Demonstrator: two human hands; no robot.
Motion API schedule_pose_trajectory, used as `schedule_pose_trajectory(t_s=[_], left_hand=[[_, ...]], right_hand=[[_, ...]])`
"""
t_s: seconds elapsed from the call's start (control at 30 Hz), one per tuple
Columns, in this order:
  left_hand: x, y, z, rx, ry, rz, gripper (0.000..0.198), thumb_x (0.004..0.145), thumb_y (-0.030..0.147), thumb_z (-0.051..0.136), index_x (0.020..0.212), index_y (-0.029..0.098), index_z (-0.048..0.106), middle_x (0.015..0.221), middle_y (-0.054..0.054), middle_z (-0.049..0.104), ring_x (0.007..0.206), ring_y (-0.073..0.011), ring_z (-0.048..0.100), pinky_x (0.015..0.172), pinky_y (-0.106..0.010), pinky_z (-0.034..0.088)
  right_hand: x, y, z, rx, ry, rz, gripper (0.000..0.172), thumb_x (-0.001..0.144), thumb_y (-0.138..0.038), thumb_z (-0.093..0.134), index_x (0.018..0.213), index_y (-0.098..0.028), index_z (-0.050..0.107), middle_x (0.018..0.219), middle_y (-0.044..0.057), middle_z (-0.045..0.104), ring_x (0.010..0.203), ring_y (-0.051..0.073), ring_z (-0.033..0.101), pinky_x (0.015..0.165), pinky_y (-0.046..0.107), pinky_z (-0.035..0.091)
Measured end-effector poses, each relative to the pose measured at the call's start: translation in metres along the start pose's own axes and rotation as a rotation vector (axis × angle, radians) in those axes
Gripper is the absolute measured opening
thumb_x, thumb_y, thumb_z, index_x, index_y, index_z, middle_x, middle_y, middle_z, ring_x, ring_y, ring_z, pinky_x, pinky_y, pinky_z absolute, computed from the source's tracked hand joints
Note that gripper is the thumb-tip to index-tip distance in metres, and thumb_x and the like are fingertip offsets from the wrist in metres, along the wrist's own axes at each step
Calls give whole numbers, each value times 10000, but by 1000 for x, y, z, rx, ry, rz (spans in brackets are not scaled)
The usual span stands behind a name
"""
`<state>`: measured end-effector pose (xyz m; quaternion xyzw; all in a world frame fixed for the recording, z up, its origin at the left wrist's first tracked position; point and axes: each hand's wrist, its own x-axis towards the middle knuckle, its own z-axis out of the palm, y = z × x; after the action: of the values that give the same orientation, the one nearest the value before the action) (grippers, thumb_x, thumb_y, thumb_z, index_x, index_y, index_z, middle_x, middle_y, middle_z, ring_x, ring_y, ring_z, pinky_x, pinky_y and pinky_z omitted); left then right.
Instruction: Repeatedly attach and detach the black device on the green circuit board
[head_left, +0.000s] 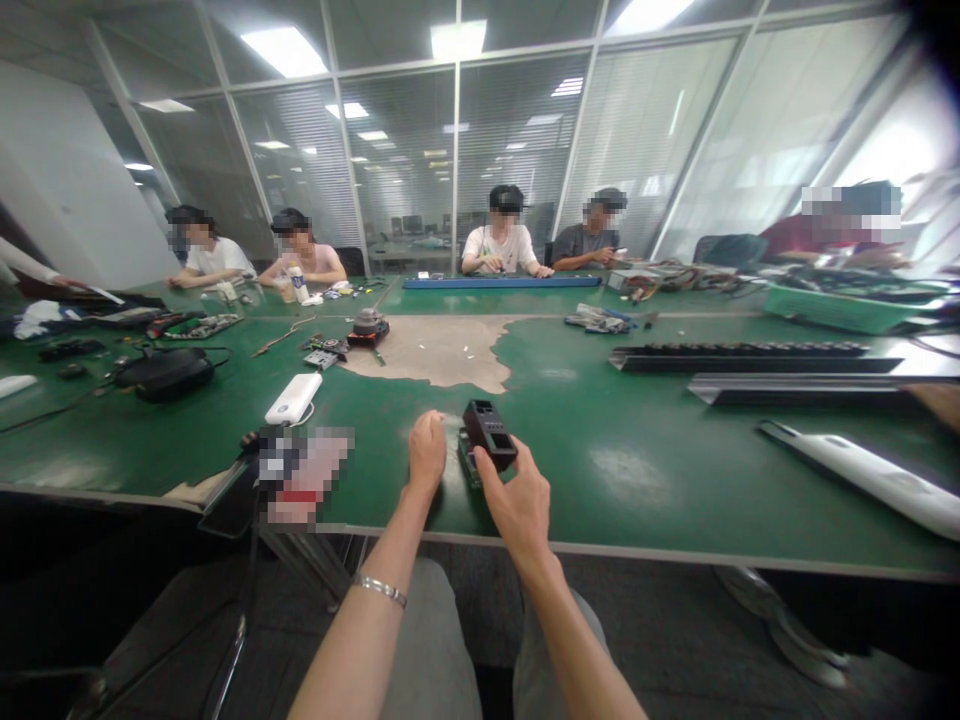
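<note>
My right hand (523,497) grips a black rectangular plastic housing (491,432) with openings in its upper face, thumb on the near side and fingers round the right. Along the housing's left side shows a green circuit board (469,462); whether it is fixed to the housing I cannot tell. Just left of these, my left hand (427,452) is closed with its fingertips pinched together, apart from the housing. Anything between those fingertips is too small or blurred to make out. Both hands are over the green tabletop (592,500) near its front edge.
A white power bank (293,399) with a cable lies to the left, near a black pouch (165,372). Metal rails (750,360) and a long white casing (870,474) lie right. Small electronic parts (367,328) sit ahead. Several people (501,240) sit across the table.
</note>
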<state>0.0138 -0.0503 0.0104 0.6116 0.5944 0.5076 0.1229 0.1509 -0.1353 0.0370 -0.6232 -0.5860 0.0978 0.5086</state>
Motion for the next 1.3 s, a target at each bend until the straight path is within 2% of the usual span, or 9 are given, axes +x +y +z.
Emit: schedule_pose_trajectory(t_s=[0.2, 0.43, 0.7, 1.0, 1.17, 1.3], left_hand=[[1, -6, 6, 56, 8, 33, 405, 955, 295, 252, 979, 178, 639, 1066, -86, 659, 1076, -175, 576, 998, -316, 413], [1, -8, 8, 70, -3, 40, 416, 953, 277, 256, 1012, 146, 647, 1127, -110, 647, 1137, -186, 549, 1056, -350, 375], [0, -5, 6, 67, -24, 42, 378, 942, 306, 325, 985, 159, 671, 1139, -104, 652, 1144, -185, 553, 1057, -336, 381], [0, -8, 9, 29, 9, 64, 293, 910, 292, 418, 955, 162, 676, 1106, -113, 664, 1119, -213, 571, 1044, -396, 400], [0, -8, 8, 38, 6, 63, 282, 905, 291, 430, 930, 157, 677, 1113, -125, 660, 1124, -220, 569, 1043, -399, 398], [-1, -6, 7, 35, 8, 70, 264, 897, 286, 446, 898, 151, 673, 1104, -132, 660, 1124, -222, 569, 1038, -396, 399]], right_hand=[[11, 29, -18, -108, 54, 28, 566, 812, -559, 511, 1232, -180, 530, 1106, 107, 642, 984, 242, 589, 847, 341, 419], [10, 60, -21, -251, 31, -10, 557, 839, -562, 479, 1225, -161, 509, 1061, 117, 651, 967, 264, 586, 818, 355, 416], [6, 59, -20, -359, -14, 6, 520, 855, -538, 453, 1185, -141, 515, 991, 133, 662, 925, 263, 604, 794, 349, 408], [3, 63, -17, -390, 30, 25, 687, 832, -475, 492, 1370, -77, 338, 1225, 171, 576, 1084, 295, 540, 878, 374, 384], [2, 65, -17, -380, 45, 12, 681, 827, -481, 504, 1357, -79, 361, 1228, 172, 571, 1087, 294, 529, 891, 382, 383], [2, 67, -19, -379, 119, -25, 677, 791, -530, 552, 1272, -64, 452, 1191, 191, 573, 1101, 303, 498, 937, 396, 358]])
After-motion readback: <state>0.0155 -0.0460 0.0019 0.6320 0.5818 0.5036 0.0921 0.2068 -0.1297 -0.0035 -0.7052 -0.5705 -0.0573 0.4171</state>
